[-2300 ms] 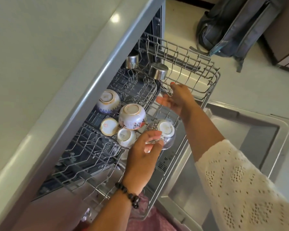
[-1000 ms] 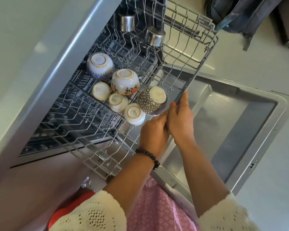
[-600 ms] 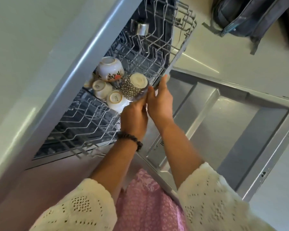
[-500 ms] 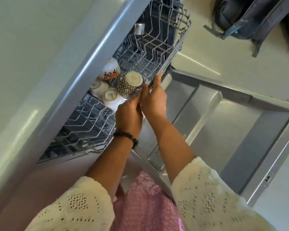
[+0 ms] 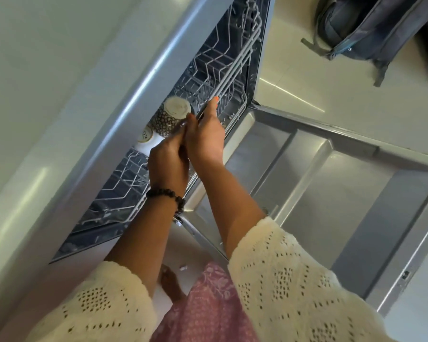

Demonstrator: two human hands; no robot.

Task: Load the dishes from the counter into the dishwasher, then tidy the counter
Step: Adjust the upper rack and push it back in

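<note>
The dishwasher's upper wire rack [image 5: 223,70] sits almost fully inside the machine, under the counter edge. Two upside-down dishes still show in it: a dark patterned bowl [image 5: 171,117] and a small white cup [image 5: 145,137]. The other dishes are hidden beneath the counter. My left hand [image 5: 167,166] and my right hand [image 5: 204,138] are pressed together on the rack's front rail, right beside the patterned bowl. One right finger lies stretched along the rail.
The dishwasher door [image 5: 331,193] lies fully open and flat to my right. The pale counter [image 5: 47,70] fills the left side. A grey backpack [image 5: 371,25] rests on the floor at the top right. My bare foot [image 5: 171,283] stands beside the door hinge.
The upper rack has slid into the dishwasher with both hands on its front rail. Most bowls and both steel cups have gone out of sight under the counter.
</note>
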